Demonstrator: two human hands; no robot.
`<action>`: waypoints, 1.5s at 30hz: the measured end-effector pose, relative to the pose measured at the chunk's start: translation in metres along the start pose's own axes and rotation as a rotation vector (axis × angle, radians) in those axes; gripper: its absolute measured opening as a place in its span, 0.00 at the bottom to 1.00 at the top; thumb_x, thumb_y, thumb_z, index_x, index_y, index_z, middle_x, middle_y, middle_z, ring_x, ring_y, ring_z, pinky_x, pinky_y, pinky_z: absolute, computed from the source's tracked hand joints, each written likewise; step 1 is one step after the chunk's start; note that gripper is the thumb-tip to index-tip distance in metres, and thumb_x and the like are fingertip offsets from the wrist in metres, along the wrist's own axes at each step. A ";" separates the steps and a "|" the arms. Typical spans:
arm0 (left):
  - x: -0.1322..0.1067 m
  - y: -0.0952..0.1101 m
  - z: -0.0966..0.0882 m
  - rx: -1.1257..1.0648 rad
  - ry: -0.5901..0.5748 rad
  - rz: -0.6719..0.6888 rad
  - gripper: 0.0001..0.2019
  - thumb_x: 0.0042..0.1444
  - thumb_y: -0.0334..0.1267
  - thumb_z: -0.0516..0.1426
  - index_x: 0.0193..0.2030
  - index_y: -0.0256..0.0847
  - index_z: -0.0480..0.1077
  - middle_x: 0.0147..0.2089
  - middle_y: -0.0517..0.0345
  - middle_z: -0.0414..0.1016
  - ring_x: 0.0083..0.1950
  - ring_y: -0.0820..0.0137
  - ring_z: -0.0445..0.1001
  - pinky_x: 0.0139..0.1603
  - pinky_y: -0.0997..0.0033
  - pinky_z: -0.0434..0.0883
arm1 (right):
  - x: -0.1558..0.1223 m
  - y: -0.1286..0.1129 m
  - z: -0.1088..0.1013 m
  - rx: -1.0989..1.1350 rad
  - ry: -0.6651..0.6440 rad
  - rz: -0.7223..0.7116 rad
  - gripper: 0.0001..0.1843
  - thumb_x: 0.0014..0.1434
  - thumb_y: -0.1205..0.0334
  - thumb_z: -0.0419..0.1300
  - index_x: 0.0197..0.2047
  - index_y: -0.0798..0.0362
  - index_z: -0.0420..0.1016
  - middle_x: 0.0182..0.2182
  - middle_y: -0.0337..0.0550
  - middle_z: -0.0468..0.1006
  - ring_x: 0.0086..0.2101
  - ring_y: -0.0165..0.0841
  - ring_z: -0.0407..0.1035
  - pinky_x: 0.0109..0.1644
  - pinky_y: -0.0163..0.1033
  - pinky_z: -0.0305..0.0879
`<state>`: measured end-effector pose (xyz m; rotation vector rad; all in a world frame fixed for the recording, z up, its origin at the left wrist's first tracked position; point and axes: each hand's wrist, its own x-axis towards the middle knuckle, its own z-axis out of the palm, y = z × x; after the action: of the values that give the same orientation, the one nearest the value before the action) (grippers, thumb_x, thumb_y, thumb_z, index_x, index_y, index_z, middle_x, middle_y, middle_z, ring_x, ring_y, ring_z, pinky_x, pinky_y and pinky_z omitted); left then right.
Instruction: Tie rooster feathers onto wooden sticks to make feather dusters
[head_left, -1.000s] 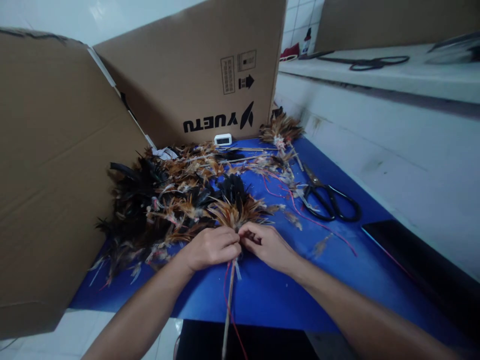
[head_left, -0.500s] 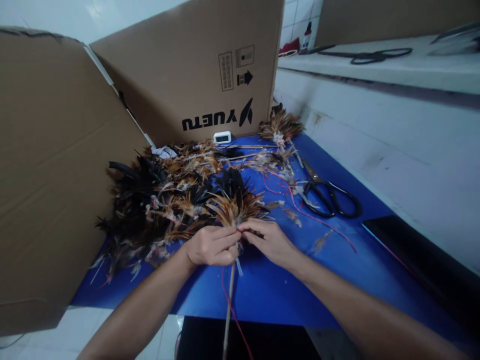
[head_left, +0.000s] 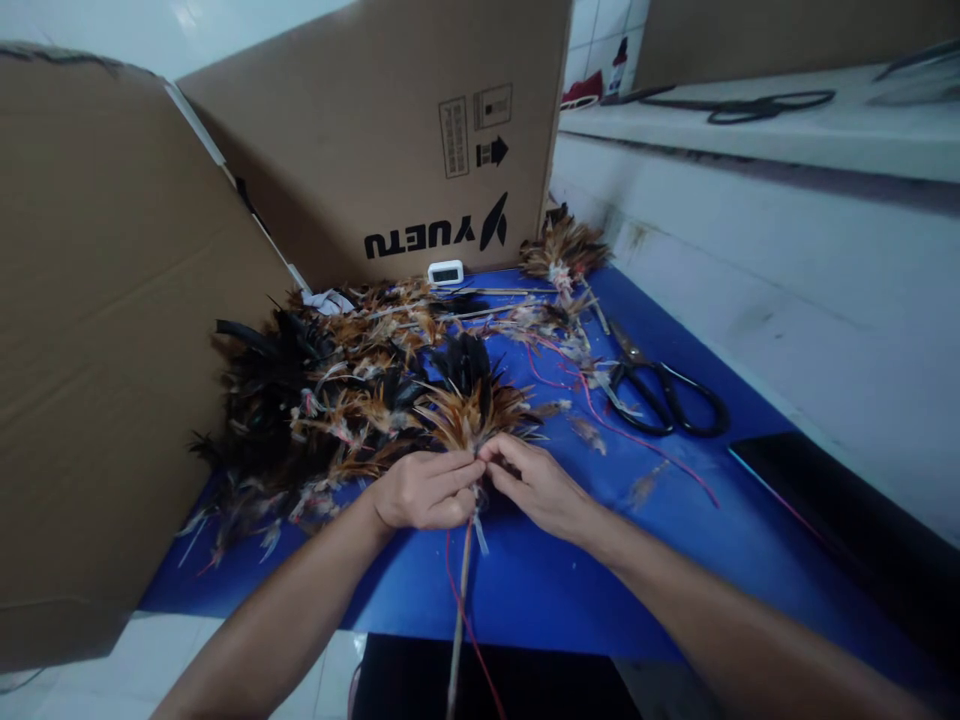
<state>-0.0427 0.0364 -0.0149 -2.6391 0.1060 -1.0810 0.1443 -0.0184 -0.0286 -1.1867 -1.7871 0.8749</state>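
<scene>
A bundle of brown and black feathers (head_left: 472,405) fans out at the top of a thin stick (head_left: 457,630), which runs down past the table's near edge. My left hand (head_left: 431,490) is closed around the base of the feathers, where they meet the stick. My right hand (head_left: 532,485) pinches at the same spot, its thumb and forefinger together at the tips of my left fingers. Whatever lies between the right fingertips is too small to make out. A red string (head_left: 469,625) hangs from beneath my left hand alongside the stick.
Loose feathers (head_left: 277,430) pile up on the left of the blue table (head_left: 585,600). Black-handled scissors (head_left: 664,395) and another red string (head_left: 622,425) lie to the right. Cardboard (head_left: 315,170) stands behind, with a small white digital display (head_left: 445,272) before it.
My right thumb and forefinger have shifted slightly at the feather base and bend a little more. The left hand keeps its grip; the view has moved slightly.
</scene>
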 end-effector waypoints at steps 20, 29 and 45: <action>-0.002 0.003 0.002 -0.048 -0.025 -0.077 0.06 0.54 0.27 0.49 0.34 0.36 0.66 0.38 0.49 0.77 0.45 0.66 0.75 0.33 0.71 0.76 | 0.000 0.000 -0.003 -0.005 -0.007 0.010 0.05 0.56 0.68 0.51 0.35 0.51 0.67 0.27 0.35 0.70 0.27 0.27 0.64 0.31 0.33 0.60; -0.002 0.004 0.001 -0.040 -0.017 -0.109 0.07 0.54 0.26 0.49 0.31 0.36 0.66 0.38 0.51 0.78 0.43 0.67 0.76 0.30 0.72 0.76 | 0.001 -0.002 -0.004 -0.034 0.007 -0.002 0.05 0.57 0.67 0.51 0.32 0.51 0.67 0.27 0.36 0.70 0.28 0.27 0.64 0.32 0.33 0.60; -0.013 0.006 0.003 -0.271 0.023 -0.291 0.06 0.56 0.27 0.52 0.40 0.35 0.66 0.39 0.50 0.77 0.44 0.69 0.75 0.42 0.70 0.75 | -0.002 -0.011 -0.010 -0.141 -0.031 -0.014 0.07 0.53 0.72 0.50 0.30 0.51 0.64 0.26 0.35 0.68 0.28 0.28 0.62 0.33 0.34 0.56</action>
<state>-0.0494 0.0336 -0.0271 -2.9523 -0.1415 -1.2668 0.1493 -0.0230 -0.0155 -1.2540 -1.9058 0.7728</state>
